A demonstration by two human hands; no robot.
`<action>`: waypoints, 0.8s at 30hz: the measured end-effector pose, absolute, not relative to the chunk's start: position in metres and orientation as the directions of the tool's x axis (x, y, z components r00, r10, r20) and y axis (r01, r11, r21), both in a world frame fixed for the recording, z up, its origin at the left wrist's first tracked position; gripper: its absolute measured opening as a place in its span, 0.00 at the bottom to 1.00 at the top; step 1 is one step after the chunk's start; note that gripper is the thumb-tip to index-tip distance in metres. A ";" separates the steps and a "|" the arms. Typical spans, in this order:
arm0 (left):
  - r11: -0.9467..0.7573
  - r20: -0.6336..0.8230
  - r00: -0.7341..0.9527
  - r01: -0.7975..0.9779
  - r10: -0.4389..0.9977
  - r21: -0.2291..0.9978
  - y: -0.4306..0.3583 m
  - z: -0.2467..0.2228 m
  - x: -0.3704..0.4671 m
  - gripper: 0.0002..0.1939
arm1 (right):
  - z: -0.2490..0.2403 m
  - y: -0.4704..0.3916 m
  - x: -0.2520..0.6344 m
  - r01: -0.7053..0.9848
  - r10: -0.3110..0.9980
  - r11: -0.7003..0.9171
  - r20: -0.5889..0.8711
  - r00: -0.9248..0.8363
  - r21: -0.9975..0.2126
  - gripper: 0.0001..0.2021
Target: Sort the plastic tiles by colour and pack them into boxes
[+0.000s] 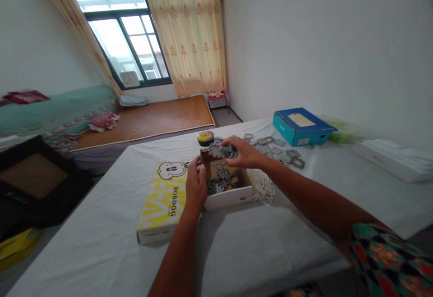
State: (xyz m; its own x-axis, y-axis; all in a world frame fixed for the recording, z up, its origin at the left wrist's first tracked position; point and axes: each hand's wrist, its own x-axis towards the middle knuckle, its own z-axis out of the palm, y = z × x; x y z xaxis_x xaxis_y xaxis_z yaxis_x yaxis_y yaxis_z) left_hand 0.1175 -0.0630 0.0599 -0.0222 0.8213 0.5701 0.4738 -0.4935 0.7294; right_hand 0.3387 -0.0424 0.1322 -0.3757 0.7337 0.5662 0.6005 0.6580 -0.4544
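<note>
My right hand (241, 152) is closed around a clump of grey toothed plastic pieces (218, 147), held just above an open cardboard box (228, 200). More grey and dark pieces (223, 177) lie inside that box. At the box's left side rests my left hand (196, 183), its fingers along the wall; whether they grip it is hard to tell. A yellow and white BOBDOG lid (165, 202) lies flat to the left, partly behind my left forearm. White lattice-like pieces (262, 186) sit against the box's right side.
Grey pieces (279, 153) are spread on the white-covered table (111, 225) beyond my right forearm. A round yellow-topped tin (205, 138) stands behind the box. Farther right are a blue shoebox (301, 125) and a white box (395, 159). A bed (162, 116) lies past the table.
</note>
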 end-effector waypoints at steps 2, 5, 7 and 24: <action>-0.511 0.609 -0.059 0.484 0.791 0.711 -0.063 0.060 0.118 0.24 | 0.124 -0.047 0.304 0.575 0.720 0.682 0.550 -0.423 -0.452 0.21; -0.552 0.651 -0.031 0.499 0.759 0.667 -0.062 0.060 0.117 0.23 | 0.109 -0.052 0.277 0.569 0.711 0.701 0.478 -0.516 -0.429 0.24; -0.561 0.650 -0.002 0.503 0.760 0.658 -0.062 0.058 0.116 0.22 | 0.104 -0.054 0.277 0.559 0.702 0.712 0.434 -0.565 -0.425 0.22; -0.552 0.598 0.091 0.511 0.796 0.658 -0.059 0.058 0.115 0.17 | 0.026 0.017 0.462 0.952 0.987 0.163 0.050 -0.156 -0.259 0.53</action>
